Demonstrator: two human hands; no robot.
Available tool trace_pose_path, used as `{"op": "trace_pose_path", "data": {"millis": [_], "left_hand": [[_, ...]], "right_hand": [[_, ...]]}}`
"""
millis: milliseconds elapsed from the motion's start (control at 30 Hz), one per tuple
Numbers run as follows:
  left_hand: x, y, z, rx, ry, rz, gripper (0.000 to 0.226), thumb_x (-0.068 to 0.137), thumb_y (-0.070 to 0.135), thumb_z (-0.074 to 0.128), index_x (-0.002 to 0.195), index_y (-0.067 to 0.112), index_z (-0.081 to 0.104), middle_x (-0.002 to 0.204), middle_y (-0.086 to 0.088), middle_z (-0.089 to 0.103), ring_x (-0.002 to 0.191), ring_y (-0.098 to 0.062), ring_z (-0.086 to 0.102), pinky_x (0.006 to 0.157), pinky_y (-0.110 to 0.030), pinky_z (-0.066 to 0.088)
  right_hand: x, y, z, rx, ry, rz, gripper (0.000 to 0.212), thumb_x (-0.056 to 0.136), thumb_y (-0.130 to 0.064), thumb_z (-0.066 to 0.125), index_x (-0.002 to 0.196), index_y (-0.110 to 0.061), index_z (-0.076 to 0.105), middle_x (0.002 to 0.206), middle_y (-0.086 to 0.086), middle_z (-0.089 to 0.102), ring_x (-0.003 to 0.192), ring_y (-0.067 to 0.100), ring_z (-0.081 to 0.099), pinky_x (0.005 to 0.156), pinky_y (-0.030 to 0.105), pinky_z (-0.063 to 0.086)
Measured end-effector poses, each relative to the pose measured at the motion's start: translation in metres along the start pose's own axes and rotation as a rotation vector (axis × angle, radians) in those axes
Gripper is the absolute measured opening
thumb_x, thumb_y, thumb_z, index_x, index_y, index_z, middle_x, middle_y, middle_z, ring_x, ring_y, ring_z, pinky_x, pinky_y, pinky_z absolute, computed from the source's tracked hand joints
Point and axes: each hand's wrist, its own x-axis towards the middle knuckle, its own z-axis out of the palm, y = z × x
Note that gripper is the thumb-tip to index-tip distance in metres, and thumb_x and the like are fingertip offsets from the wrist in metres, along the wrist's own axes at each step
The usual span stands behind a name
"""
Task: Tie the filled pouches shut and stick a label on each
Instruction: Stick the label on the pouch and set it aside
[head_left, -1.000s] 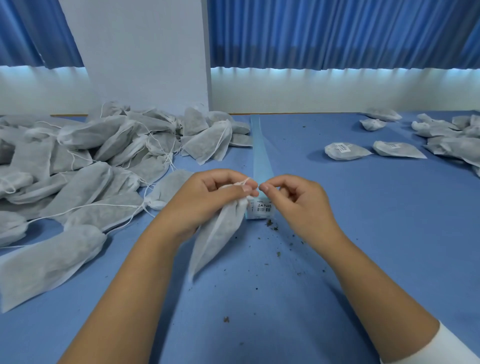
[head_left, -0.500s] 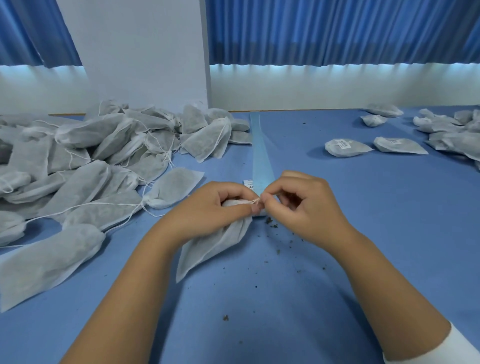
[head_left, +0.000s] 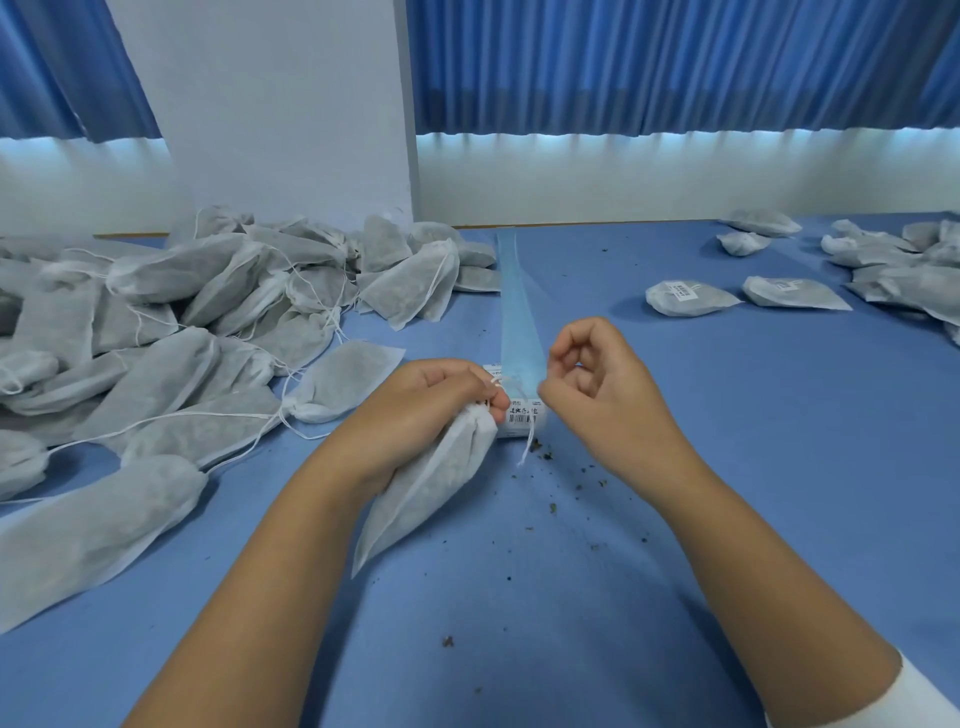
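The left hand (head_left: 431, 410) grips the gathered neck of a white non-woven pouch (head_left: 426, 493), whose body lies slanted on the blue desk (head_left: 753, 467). A white drawstring (head_left: 527, 447) dangles from the neck. The right hand (head_left: 597, 395) is curled just beside it; whether it pinches the cord cannot be told. Behind lies a label roll (head_left: 519, 418), barcode printed, its characters illegible. Two labelled pouches (head_left: 685, 301) sit well to the right, and a heap of soft, pillow-shaped pouches (head_left: 208, 322) lies to the left.

Counting two hands, left hand (head_left: 431, 402) and right hand (head_left: 605, 397); one pouch (head_left: 434, 493) gripped, one drawstring (head_left: 525, 447), one label roll (head_left: 521, 420), one blue strip (head_left: 519, 322). Two labelled pouches (head_left: 688, 300) (head_left: 792, 293) mid-right. Left heap (head_left: 208, 322): dozens, uncountable.
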Motion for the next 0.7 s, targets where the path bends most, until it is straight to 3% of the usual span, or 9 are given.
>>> {"op": "trace_pose_path", "data": {"millis": [67,200,500,700], "left_hand": [[0.0014,-0.0009,-0.0005,-0.018,0.015,-0.003,0.036,0.093,0.012,0.055,0.064,0.022,0.072,0.073,0.002,0.070,0.066,-0.008,0.062,0.070,-0.020,0.047],[0.0024,-0.0034,-0.0005,-0.033,0.003,0.010,0.033,0.092,0.010,0.056,0.065,0.021,0.072,0.073,0.002,0.072,0.064,-0.005,0.063,0.063,-0.014,0.048],[0.0048,-0.0060,-0.0021,-0.049,0.009,0.022,0.014,0.073,0.025,0.062,0.065,0.021,0.072,0.073,0.000,0.072,0.065,-0.005,0.063,0.062,-0.013,0.047],[0.0060,-0.0083,-0.0035,0.053,0.058,0.011,0.021,0.068,0.030,0.061,0.071,0.013,0.072,0.081,-0.010,0.067,0.075,-0.014,0.055,0.071,-0.025,0.042]], "right_hand": [[-0.0016,-0.0021,0.0005,0.106,-0.067,0.006,0.024,0.085,0.003,0.061,0.087,-0.018,0.050,0.078,-0.004,0.059,0.053,0.011,0.041,0.049,0.016,0.037],[-0.0034,-0.0011,0.0044,0.159,-0.165,0.028,0.022,0.088,0.001,0.064,0.088,-0.014,0.049,0.085,-0.002,0.069,0.065,0.025,0.053,0.044,0.022,0.041],[-0.0017,-0.0028,0.0016,0.281,-0.249,0.126,0.023,0.087,0.003,0.066,0.086,-0.010,0.048,0.084,0.004,0.073,0.067,0.014,0.064,0.050,0.022,0.048],[-0.0038,-0.0013,0.0015,0.264,-0.285,0.126,0.024,0.085,0.002,0.069,0.085,-0.012,0.049,0.084,0.003,0.073,0.082,0.018,0.070,0.059,0.022,0.053]]}}
